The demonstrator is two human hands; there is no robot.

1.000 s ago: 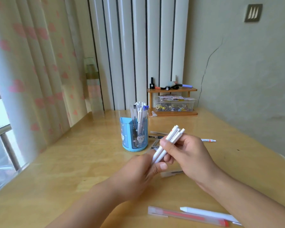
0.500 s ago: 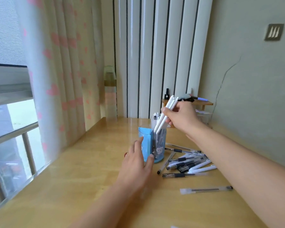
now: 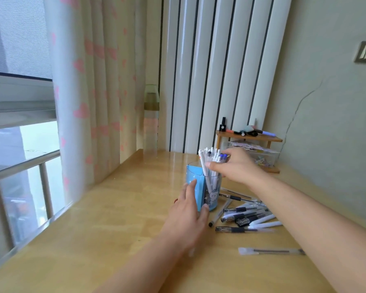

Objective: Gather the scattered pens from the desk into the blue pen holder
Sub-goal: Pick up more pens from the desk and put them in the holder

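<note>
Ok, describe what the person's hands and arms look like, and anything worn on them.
Both forearms are bare all the way to the frame's edge, with no sleeves, watch or gloves in view. The left hand shows a small reddish spot at its outer edge, perhaps a ring, too blurred to confirm. The right hand wears nothing visible on its fingers.

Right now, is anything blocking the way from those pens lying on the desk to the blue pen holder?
Nothing stands between them. The loose pens lie right beside the blue pen holder, on its right. Only the right hand is at its pen-crowded mouth, and the left hand rests against its near side.
</note>
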